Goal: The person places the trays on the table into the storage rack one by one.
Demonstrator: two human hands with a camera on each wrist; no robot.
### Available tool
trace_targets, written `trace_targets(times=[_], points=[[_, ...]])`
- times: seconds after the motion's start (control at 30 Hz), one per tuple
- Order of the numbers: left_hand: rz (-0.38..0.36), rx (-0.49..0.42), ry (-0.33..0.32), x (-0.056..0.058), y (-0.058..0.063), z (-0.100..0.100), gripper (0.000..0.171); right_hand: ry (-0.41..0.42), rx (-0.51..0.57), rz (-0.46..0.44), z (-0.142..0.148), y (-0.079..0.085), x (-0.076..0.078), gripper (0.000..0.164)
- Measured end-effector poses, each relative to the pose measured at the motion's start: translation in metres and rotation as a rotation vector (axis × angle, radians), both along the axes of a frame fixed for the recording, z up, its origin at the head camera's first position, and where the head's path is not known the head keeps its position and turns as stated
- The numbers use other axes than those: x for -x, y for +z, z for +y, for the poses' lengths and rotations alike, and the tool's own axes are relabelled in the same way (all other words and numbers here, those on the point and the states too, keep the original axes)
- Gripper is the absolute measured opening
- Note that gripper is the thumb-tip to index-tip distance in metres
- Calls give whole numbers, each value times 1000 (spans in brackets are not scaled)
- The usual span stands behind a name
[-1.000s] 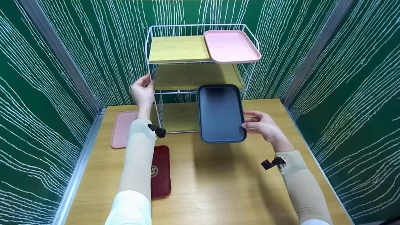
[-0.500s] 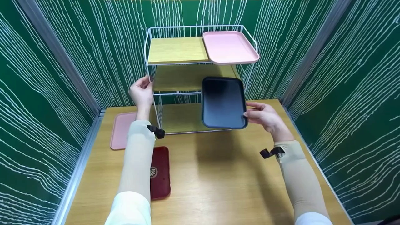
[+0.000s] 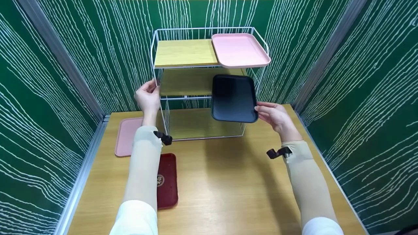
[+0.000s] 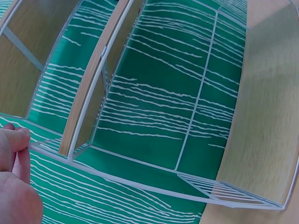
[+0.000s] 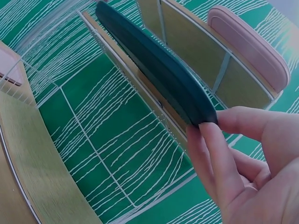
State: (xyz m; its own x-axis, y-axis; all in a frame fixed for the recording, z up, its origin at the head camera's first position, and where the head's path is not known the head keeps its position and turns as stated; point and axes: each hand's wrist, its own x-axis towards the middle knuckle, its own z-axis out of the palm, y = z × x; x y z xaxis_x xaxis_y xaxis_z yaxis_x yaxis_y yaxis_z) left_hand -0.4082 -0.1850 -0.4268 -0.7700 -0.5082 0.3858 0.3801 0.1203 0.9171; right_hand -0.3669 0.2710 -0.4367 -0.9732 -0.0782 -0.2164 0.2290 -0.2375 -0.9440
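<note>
By its right edge, my right hand (image 3: 276,117) pinches a dark rectangular tray (image 3: 234,99), thumb on one face and fingers behind. The tray is held tilted in front of the middle shelf (image 3: 186,81) of a white wire rack (image 3: 209,137). In the right wrist view the dark tray (image 5: 159,65) appears nearly edge-on, between the middle and top shelves. My left hand (image 3: 148,98) grips the rack's left front wire upright at middle-shelf height; the left wrist view shows its fingertips at that wire. A pink tray (image 3: 241,49) lies on the right of the top shelf (image 3: 186,52).
On the wooden table (image 3: 215,182), a second pink tray (image 3: 127,137) lies left of the rack, partly behind my left forearm. A dark red tray (image 3: 168,182) with a round pale emblem lies nearer, also partly covered. Green walls (image 3: 369,107) with white streaks enclose the table.
My right hand has raised the dark tray and moved it toward the middle shelf, tipping it flatter. My left hand stays on the rack's upright.
</note>
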Motion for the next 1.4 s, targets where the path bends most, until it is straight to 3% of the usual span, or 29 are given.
trace_targets(times=[0.17, 0.4, 0.53, 0.73, 0.9, 1.1, 1.23, 1.4], points=[[-16, 17, 17, -2, -1, -1, 28, -43, 41, 0, -6, 0, 7, 15], [5, 18, 13, -2, -2, -2, 28, -116, 27, 18, -11, 2, 13, 7], [29, 15, 14, -2, -5, -1, 28, -170, 70, 21, -16, -2, 12, 4], [18, 12, 10, -2, -4, -2, 28, -220, 123, 47, -25, -5, 11, 24], [-3, 9, 8, -1, -5, -3, 28, -241, 147, 59, -29, -7, 13, 15], [24, 30, 24, -2, -7, 0, 30, -272, 184, 105, -33, -15, 9, 31], [24, 18, 11, -2, -5, 1, 31, -278, 199, 180, -34, -23, 2, 47], [15, -3, -7, -1, 0, 0, 29, -272, 146, 355, -37, -36, -8, 60]])
